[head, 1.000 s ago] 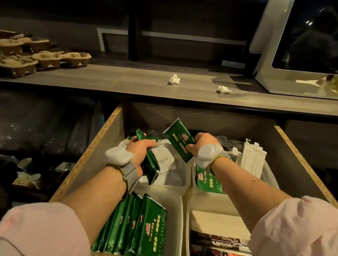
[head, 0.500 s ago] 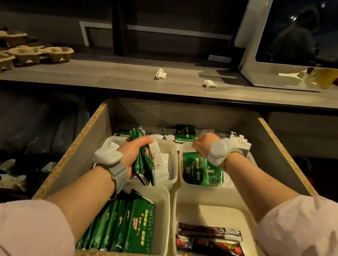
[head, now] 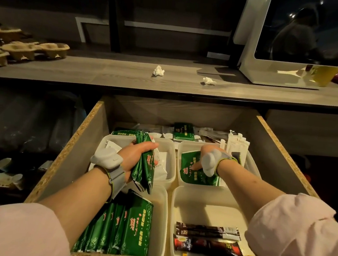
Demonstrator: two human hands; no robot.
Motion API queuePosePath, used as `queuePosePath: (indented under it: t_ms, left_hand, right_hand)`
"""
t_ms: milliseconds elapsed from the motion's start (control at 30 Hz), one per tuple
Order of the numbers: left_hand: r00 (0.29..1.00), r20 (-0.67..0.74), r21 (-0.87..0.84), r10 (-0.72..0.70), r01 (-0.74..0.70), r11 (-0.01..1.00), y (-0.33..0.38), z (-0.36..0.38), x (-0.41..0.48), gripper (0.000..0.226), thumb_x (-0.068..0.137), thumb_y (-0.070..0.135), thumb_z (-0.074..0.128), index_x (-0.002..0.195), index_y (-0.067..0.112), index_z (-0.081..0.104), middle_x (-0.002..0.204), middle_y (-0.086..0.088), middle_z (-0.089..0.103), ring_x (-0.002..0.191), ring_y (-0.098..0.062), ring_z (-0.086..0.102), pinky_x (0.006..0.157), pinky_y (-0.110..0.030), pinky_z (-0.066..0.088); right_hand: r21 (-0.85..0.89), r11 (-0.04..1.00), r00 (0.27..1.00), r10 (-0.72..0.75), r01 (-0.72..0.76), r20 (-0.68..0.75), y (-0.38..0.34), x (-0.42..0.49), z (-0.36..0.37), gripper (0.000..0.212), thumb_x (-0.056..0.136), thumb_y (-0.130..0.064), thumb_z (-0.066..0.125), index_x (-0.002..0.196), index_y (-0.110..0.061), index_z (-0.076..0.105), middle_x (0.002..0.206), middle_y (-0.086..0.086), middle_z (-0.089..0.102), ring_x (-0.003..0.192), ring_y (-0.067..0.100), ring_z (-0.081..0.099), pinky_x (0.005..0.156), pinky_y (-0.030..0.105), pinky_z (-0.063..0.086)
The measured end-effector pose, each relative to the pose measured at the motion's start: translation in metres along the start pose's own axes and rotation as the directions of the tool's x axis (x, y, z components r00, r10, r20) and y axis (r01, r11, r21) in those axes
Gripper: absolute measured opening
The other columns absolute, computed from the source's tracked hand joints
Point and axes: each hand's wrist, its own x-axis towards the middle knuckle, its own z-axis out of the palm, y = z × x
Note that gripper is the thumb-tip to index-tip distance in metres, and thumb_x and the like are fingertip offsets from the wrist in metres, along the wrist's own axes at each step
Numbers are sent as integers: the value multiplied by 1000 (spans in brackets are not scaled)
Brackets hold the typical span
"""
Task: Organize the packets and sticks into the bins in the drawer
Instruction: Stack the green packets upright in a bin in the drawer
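The open wooden drawer (head: 74,156) holds four white bins. My left hand (head: 132,155) grips a bundle of green packets (head: 144,166) upright over the far left bin (head: 170,146), which holds white packets (head: 161,164). My right hand (head: 208,156) reaches into the far right bin (head: 179,149). Its thumb lies on a flat green packet (head: 198,177) and its fingers curl over the packet's far edge. Several green packets (head: 125,231) stand in the near left bin (head: 162,220). Dark sticks (head: 207,230) lie in the near right bin (head: 208,206). White sticks (head: 236,146) stand behind my right hand.
A loose green packet (head: 184,131) and other wrappers lie at the back of the drawer. On the counter above are two crumpled papers (head: 158,70), paper cup carriers (head: 27,49), a white screen unit (head: 272,71) and a yellow cup (head: 323,75).
My right hand no longer holds a green packet raised. It has come down onto the packet in the far right bin. My left hand keeps its bundle, now slightly lower.
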Motion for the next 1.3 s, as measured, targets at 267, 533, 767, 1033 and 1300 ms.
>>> queuePosePath:
  t_ms: [267, 533, 767, 1033, 1300]
  left_hand:
    - [998, -45, -45, 47, -49, 998, 5, 7, -5, 47, 81, 30, 69, 119, 5, 55, 91, -17, 61, 79, -27, 65, 59, -35, 59]
    - [987, 145, -190, 72, -44, 981, 20, -3, -17, 46, 93, 35, 47, 68, 12, 78, 66, -7, 74, 54, -22, 71, 58, -29, 58]
    - [957, 289, -191, -24, 82, 978, 21, -4, -29, 65, 85, 58, 45, 84, 2, 79, 88, -18, 75, 77, -32, 73, 76, -45, 57]
    - [950, 313, -122, 5, 35, 992, 19, -7, -32, 40, 78, 39, 51, 73, 12, 79, 71, -8, 71, 62, -22, 68, 67, -31, 55]
    - [990, 132, -46, -44, 51, 998, 9, 1, -23, 34, 81, 27, 61, 105, 4, 65, 86, -16, 66, 71, -29, 65, 77, -39, 56]
  right_hand:
    - [537, 829, 973, -39, 160, -229, -14, -39, -63, 32, 80, -30, 73, 103, -8, 71, 93, 4, 69, 83, 20, 66, 65, 23, 51]
    - [905, 383, 961, -262, 187, -88, -50, -61, -50, 7, 90, -21, 62, 88, -16, 67, 95, 13, 72, 79, 27, 71, 81, 44, 59]
    - [824, 522, 931, -364, 219, -16, -67, -51, -18, 19, 80, -38, 72, 71, -21, 67, 84, 13, 67, 79, 28, 63, 83, 42, 51]
    - [557, 800, 956, -292, 225, 34, -71, -69, -36, 41, 84, -46, 65, 55, -20, 50, 35, -12, 52, 35, 1, 54, 39, 11, 38]
    - [94, 977, 961, -168, 192, -218, -78, -60, -34, 66, 66, -76, 61, 51, -16, 39, 49, 2, 43, 48, 19, 43, 50, 26, 37]
